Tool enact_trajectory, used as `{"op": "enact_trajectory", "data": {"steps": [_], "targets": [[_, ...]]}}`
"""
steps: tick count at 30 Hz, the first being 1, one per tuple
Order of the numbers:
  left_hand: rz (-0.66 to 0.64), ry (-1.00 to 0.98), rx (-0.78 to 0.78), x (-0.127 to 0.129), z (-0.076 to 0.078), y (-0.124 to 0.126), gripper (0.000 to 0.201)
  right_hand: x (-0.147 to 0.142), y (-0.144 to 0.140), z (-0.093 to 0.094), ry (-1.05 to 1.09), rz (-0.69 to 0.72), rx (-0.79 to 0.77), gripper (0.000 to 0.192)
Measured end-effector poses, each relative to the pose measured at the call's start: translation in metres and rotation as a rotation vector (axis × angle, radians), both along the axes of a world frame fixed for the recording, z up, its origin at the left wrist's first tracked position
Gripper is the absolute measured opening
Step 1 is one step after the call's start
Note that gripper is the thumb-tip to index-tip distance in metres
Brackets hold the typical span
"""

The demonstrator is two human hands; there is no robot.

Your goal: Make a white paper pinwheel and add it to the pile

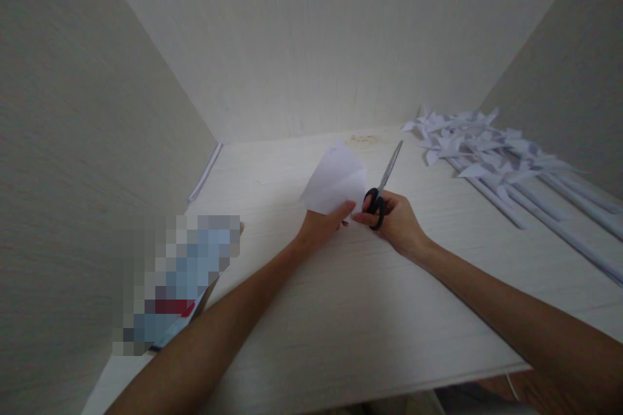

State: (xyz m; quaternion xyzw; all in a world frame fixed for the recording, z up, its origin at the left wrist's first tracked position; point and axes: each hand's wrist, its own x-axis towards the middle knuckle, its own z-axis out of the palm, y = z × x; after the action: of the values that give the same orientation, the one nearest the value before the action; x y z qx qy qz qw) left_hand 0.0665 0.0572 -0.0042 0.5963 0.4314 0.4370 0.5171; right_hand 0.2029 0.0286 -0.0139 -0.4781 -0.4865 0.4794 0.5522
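A white sheet of paper with a crease across it is raised over the middle of the table. My left hand pinches its lower edge, thumb on top. Just to the right, my right hand grips a pair of scissors by the black handles. The blades look closed and point up and away from me, apart from the paper's right side. The right fingertips are close to the paper's lower right corner; whether they touch it I cannot tell.
On the right lie several white paper pinwheels with rolled paper sticks. A rolled paper stick rests by the left wall. A blurred-out bluish object stands at the left. Walls enclose the table on three sides.
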Motion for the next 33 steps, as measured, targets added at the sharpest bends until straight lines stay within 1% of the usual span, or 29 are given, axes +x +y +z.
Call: {"op": "enact_trajectory", "data": {"steps": [3, 5, 6, 9, 11, 13, 17, 19, 25, 33], "targets": [[-0.005, 0.027, 0.010, 0.000, 0.000, 0.000, 0.018, 0.000, 0.000, 0.000, -0.028, -0.018, -0.008, 0.035], [0.045, 0.022, 0.003, -0.001, 0.000, 0.002, 0.021, 0.000, 0.000, 0.000, -0.040, -0.027, -0.017, 0.033], [0.090, 0.001, -0.007, -0.001, -0.001, 0.004, 0.022, 0.000, 0.000, 0.000, -0.039, -0.021, -0.029, 0.032], [0.263, -0.163, -0.064, -0.004, -0.003, 0.013, 0.017, 0.002, 0.000, 0.003, -0.017, 0.050, -0.090, 0.030], [0.323, -0.316, -0.108, -0.005, -0.004, 0.018, 0.015, 0.004, 0.001, 0.007, -0.013, 0.131, -0.126, 0.029], [0.325, -0.411, -0.142, -0.006, -0.004, 0.021, 0.016, 0.006, 0.000, 0.011, -0.060, 0.211, -0.153, 0.030], [0.312, -0.492, -0.184, -0.006, -0.001, 0.022, 0.013, 0.008, -0.005, 0.018, -0.286, 0.341, -0.192, 0.033], [0.324, -0.537, -0.210, -0.006, 0.000, 0.022, 0.010, 0.008, -0.007, 0.019, -0.357, 0.382, -0.192, 0.035], [0.352, -0.589, -0.252, -0.007, 0.002, 0.023, 0.006, 0.009, -0.008, 0.018, -0.445, 0.457, -0.221, 0.039], [0.348, -0.595, -0.260, -0.007, 0.003, 0.023, 0.005, 0.009, -0.006, 0.015, -0.438, 0.453, -0.241, 0.038]]}}
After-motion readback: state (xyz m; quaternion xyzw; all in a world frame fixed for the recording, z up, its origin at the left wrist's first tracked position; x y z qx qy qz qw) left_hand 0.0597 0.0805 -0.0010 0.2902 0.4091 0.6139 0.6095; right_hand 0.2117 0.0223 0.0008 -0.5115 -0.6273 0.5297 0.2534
